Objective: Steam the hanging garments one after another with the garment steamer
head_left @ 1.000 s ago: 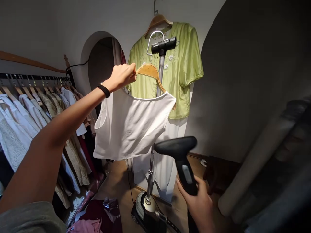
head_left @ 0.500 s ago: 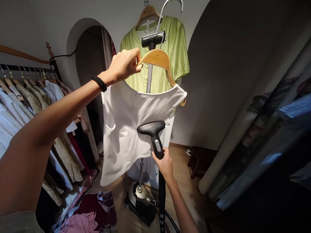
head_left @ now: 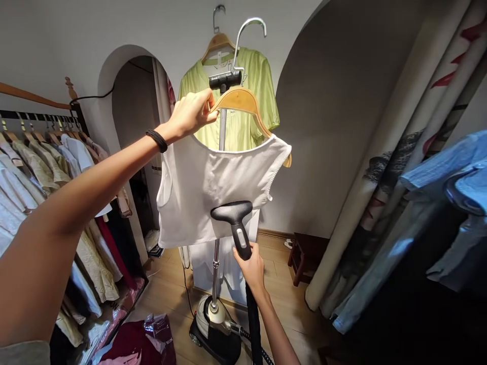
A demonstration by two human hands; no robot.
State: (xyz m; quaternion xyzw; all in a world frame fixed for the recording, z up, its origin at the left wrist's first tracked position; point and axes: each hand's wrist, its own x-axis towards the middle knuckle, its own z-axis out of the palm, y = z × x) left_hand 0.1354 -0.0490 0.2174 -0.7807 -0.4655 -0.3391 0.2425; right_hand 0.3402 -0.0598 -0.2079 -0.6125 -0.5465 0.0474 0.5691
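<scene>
My left hand is closed on the left shoulder of a wooden clothes hanger, whose metal hook points up. From the hanger hangs a white sleeveless top. My right hand grips the handle of a black steamer head, which lies over the lower front of the top. A dark hose runs down from the handle. Behind stands the steamer's pole, rising from its base on the floor. The underside of the steamer head is hidden.
A green blouse hangs on the wall behind. A rack of clothes stands at the left, with a dark red garment on the floor nearby. Curtains, a small wooden stool and blue denim clothing are at the right.
The white top's lower edge, swung out to the lower left before, now hangs straighter. The steamer head sits slightly lower on the cloth. The view has shifted a little; both hands keep their grip.
</scene>
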